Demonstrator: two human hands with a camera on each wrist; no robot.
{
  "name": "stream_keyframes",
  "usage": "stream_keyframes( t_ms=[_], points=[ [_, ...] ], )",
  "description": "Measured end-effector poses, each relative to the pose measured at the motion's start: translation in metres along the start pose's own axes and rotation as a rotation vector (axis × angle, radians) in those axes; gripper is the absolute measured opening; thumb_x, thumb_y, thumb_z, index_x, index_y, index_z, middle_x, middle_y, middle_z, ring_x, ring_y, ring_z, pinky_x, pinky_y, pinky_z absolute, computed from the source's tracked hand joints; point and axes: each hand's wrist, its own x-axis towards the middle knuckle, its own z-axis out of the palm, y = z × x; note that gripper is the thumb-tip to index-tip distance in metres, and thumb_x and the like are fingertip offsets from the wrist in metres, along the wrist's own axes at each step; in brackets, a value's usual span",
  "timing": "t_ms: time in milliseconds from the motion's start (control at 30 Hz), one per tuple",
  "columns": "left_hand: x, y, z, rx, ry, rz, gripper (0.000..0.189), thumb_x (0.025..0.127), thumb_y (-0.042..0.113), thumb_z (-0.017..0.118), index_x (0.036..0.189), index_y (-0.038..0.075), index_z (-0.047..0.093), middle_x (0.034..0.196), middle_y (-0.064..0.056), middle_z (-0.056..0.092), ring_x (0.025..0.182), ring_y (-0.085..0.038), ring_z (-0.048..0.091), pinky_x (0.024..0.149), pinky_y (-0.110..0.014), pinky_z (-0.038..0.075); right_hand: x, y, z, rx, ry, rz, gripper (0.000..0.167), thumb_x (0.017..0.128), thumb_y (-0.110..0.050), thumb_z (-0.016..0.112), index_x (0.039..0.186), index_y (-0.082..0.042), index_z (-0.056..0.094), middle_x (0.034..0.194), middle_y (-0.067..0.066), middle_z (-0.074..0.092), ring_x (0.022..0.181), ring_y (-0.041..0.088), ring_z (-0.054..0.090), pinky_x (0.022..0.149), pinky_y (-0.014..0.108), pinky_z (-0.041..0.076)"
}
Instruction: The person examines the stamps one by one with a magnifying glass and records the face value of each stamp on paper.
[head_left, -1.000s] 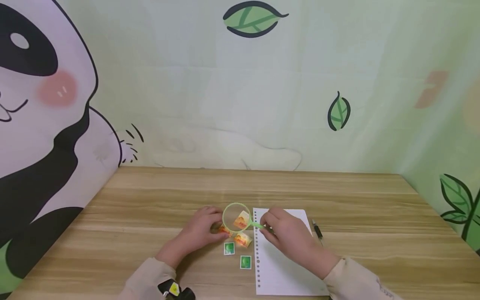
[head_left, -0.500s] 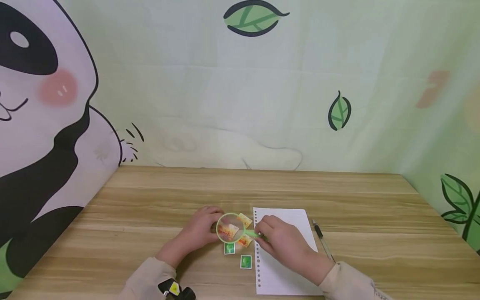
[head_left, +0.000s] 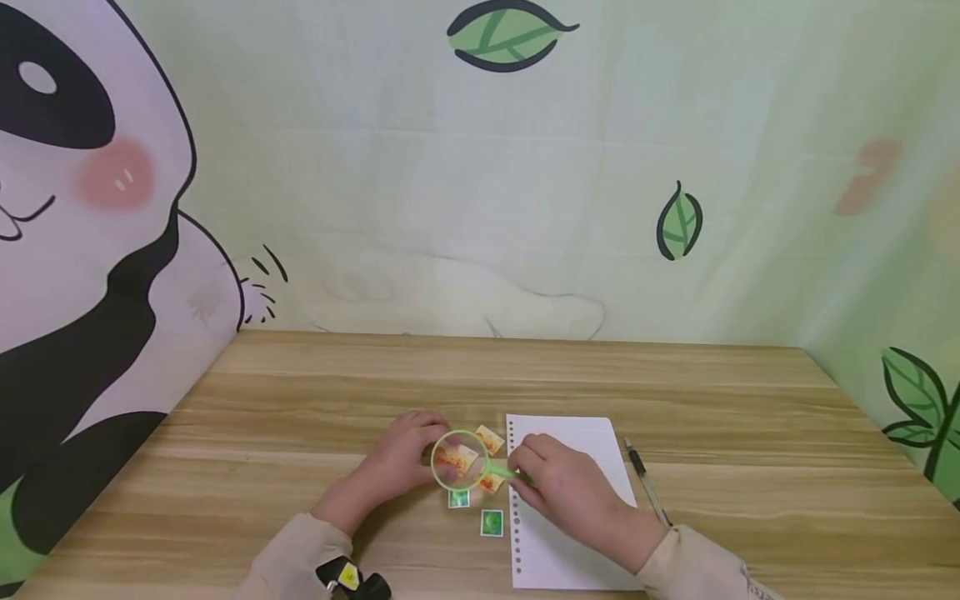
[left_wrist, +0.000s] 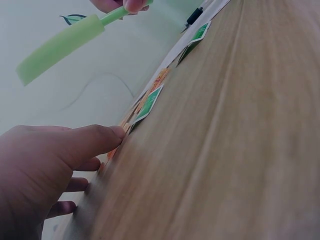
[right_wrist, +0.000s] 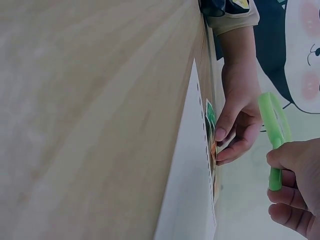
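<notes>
A printed backdrop (head_left: 480,175) rises beyond the tabletop's far edge, its panda (head_left: 82,250) standing past the left edge. The wood-grain tabletop (head_left: 315,392) spreads below. On it, a little toward the right edge, lies a white sheet (head_left: 558,558), its punched side facing the left edge. The right hand (head_left: 566,483) is over this sheet, pinching the handle of a green magnifying glass. The left hand (head_left: 401,454) rests nearer the left edge, fingers spread and loosely bent, thumb tip touching the leftmost orange paper (left_wrist: 111,153). A black device (head_left: 352,579) sits at the left cuff. The magnifying glass (head_left: 487,469) is raised clear of the tabletop, its lens in front of that leftmost paper in the head view. A pen (head_left: 647,479) lies just beside the sheet on the side of the right edge, slanted. Two more orange papers lie between lens and sheet, one (head_left: 491,439) toward the far edge, the other (head_left: 492,483) closer to the person. Smallest are two green squares: one (head_left: 459,500) partly behind the lens rim, the other (head_left: 492,523) closer to the sheet.
</notes>
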Motion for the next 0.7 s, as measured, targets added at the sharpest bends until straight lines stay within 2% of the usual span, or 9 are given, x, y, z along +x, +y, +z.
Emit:
stream_keyframes(
  t_ms=[267,533,700],
  points=[
    [0.000,0.003,0.001,0.021,0.019,0.003,0.026,0.074,0.023,0.079,0.094,0.009,0.069,0.112,-0.009,0.065,0.110,-0.029,0.058,0.097,-0.047,0.046,-0.001,0.005,-0.011,0.056,0.015,0.054,0.014,0.080,-0.015,0.075,0.087,-0.014,0.063,0.081,-0.006,0.059,0.072,0.003,0.054,0.058,0.015,0.049],
    [-0.001,0.005,0.000,0.003,0.023,-0.002,0.022,0.078,0.030,0.078,0.095,0.018,0.070,0.110,-0.001,0.066,0.108,-0.024,0.057,0.097,-0.046,0.045,-0.003,0.017,-0.033,0.100,0.065,0.130,0.017,0.078,-0.009,0.077,0.086,-0.013,0.062,0.080,-0.005,0.061,0.069,0.006,0.059,0.057,0.015,0.047],
    [0.000,0.006,0.001,-0.013,0.011,-0.027,0.025,0.079,0.032,0.077,0.100,0.019,0.070,0.111,-0.001,0.066,0.110,-0.025,0.057,0.098,-0.047,0.045,-0.007,0.027,-0.051,0.132,0.048,0.207,0.017,0.079,-0.007,0.075,0.087,-0.013,0.061,0.081,-0.004,0.061,0.072,0.007,0.060,0.060,0.017,0.049]
  ],
)
